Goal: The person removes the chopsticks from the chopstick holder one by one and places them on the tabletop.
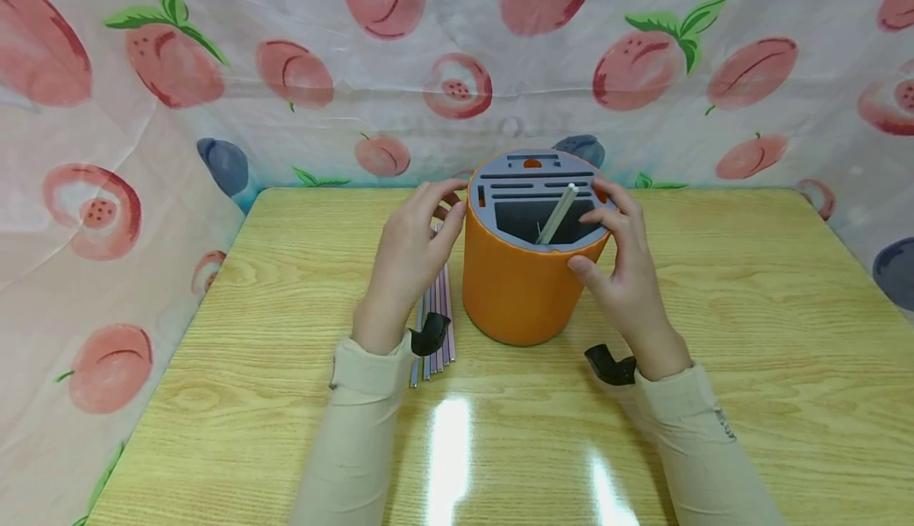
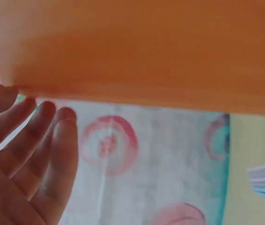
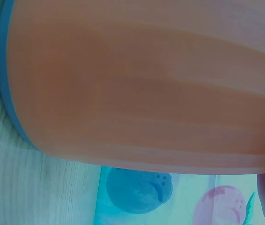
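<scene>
An orange knife block [image 1: 524,296], round with a grey slotted top, stands upright on the table. Two pale chopsticks [image 1: 560,213] lean rightward out of its large front opening. At the block's left rim is my left hand [image 1: 416,252]; its thumb and fingertips lie at the edge, with the fingers loosely bent and spread in the left wrist view. My right hand [image 1: 624,260] holds the right rim, fingers over the top and thumb at the front edge. The right wrist view is mostly the block's orange wall [image 3: 137,93], with the palm out of sight.
Several shiny pastel chopsticks [image 1: 440,328] lie side by side on the wood-patterned table [image 1: 286,312], left of the block and partly under my left wrist. A fruit-print cloth [image 1: 400,105] hangs along the table's back and left sides. Black wrist straps show at both sleeves.
</scene>
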Tool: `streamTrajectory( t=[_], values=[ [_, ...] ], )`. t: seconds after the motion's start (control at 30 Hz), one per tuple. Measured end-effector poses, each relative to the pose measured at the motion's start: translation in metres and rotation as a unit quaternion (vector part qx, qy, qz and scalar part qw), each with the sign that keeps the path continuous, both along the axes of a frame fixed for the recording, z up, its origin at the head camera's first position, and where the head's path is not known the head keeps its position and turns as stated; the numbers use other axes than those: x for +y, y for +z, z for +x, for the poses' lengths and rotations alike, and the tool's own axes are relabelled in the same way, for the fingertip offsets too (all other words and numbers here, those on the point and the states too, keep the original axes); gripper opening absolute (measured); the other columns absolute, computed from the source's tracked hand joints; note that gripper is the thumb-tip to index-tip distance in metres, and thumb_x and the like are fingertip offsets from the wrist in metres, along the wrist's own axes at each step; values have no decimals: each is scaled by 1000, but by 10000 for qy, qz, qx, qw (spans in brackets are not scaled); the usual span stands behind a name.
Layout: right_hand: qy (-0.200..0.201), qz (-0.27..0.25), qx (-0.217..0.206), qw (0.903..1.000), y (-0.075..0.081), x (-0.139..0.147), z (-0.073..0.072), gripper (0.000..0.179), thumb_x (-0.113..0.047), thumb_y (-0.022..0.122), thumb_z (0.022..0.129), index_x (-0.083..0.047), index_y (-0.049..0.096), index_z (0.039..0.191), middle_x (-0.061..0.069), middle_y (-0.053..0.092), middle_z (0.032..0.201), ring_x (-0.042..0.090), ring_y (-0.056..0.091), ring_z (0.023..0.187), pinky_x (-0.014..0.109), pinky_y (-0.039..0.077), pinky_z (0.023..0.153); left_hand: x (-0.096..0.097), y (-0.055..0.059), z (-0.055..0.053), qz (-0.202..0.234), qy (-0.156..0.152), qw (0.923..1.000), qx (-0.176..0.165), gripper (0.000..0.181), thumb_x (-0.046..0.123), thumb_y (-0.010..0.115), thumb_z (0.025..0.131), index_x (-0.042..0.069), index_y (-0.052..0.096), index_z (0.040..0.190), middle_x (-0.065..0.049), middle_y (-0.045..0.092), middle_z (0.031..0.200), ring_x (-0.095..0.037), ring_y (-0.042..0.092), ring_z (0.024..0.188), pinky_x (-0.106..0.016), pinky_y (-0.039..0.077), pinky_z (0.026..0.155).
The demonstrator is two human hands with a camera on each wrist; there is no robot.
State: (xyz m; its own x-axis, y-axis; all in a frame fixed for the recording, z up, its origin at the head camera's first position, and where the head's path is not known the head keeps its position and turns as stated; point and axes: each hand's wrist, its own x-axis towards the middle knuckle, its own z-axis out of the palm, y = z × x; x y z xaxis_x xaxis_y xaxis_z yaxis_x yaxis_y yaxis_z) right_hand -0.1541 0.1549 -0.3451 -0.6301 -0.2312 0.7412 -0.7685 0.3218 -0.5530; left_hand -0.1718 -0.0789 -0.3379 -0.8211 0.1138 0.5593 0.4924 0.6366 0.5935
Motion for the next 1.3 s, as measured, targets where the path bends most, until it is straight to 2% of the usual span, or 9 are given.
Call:
streamTrajectory(
  t=[0.1, 0.23, 0.47, 0.6, 0.77, 0.87, 1.03, 1.2, 1.3],
  values=[
    [7, -15, -7, 10000, 0, 0, 0, 66, -53, 50, 83, 9, 44, 104, 26, 28, 134, 32, 23, 127, 44, 22, 102, 8, 5, 5, 188, -41, 9989, 419, 28, 27, 47, 93, 15, 56, 116, 1, 53, 98, -10, 52, 89, -23, 47, 64],
    [29, -44, -16, 10000, 0, 0, 0, 66, -53, 50, 83, 9, 44, 104, 26, 28, 134, 32, 23, 127, 45, 22, 102, 17, 8, 10, 237, -118, 9967, 768, 28, 27, 50, 91, 10, 59, 112, -3, 48, 104, -13, 49, 93, -22, 46, 67],
    [7, -20, 10, 10000, 0, 0, 0, 66, -53, 50, 83, 9, 44, 104, 27, 28, 134, 33, 23, 127, 44, 23, 101, 27, 13, 17, -280, -121, 9935, 1096, 28, 32, 53, 89, 12, 63, 107, -5, 48, 117, -20, 40, 103, -28, 37, 83],
    [16, -11, -22, 10000, 0, 0, 1, 66, -53, 49, 83, 9, 44, 105, 25, 28, 134, 31, 23, 127, 41, 24, 101, 32, 16, 21, -240, -256, 9916, 1245, 30, 34, 56, 87, 11, 63, 106, -5, 49, 119, -21, 38, 108, -31, 34, 89],
    [15, 22, 13, 10000, 0, 0, 1, 66, -53, 49, 84, 9, 43, 104, 26, 28, 134, 32, 24, 126, 42, 26, 99, 36, 20, 26, -285, -559, 9883, 1394, 33, 29, 60, 86, 9, 61, 112, -4, 53, 117, -21, 39, 113, -31, 28, 98],
    [-9, 47, 73, 10000, -1, -1, 1, 66, -53, 48, 84, 9, 43, 104, 27, 28, 133, 33, 25, 126, 44, 26, 99, 38, 21, 28, -361, -675, 9873, 1392, 36, 25, 61, 86, 9, 58, 118, -3, 54, 119, -20, 41, 115, -33, 28, 98],
    [-31, 45, 111, 9999, -1, -1, 0, 66, -54, 48, 84, 9, 43, 103, 28, 29, 133, 34, 25, 126, 47, 26, 99, 42, 21, 32, -389, -721, 9897, 1176, 40, 26, 59, 87, 11, 55, 123, 0, 56, 117, -15, 42, 114, -37, 28, 95],
    [-82, 47, 121, 9999, -2, -2, 1, 66, -54, 48, 83, 9, 44, 103, 28, 29, 133, 34, 24, 126, 47, 23, 101, 48, 20, 37, -407, -905, 9917, 814, 42, 30, 55, 89, 12, 51, 127, 6, 60, 111, -11, 45, 110, -41, 11, 105],
    [-102, 37, 112, 9999, -2, -2, 2, 66, -54, 48, 83, 9, 44, 103, 28, 29, 133, 33, 23, 127, 46, 21, 102, 51, 20, 40, -420, -935, 9929, 600, 40, 32, 52, 90, 13, 51, 126, 8, 62, 105, -8, 46, 107, -41, 3, 107]
  ],
)
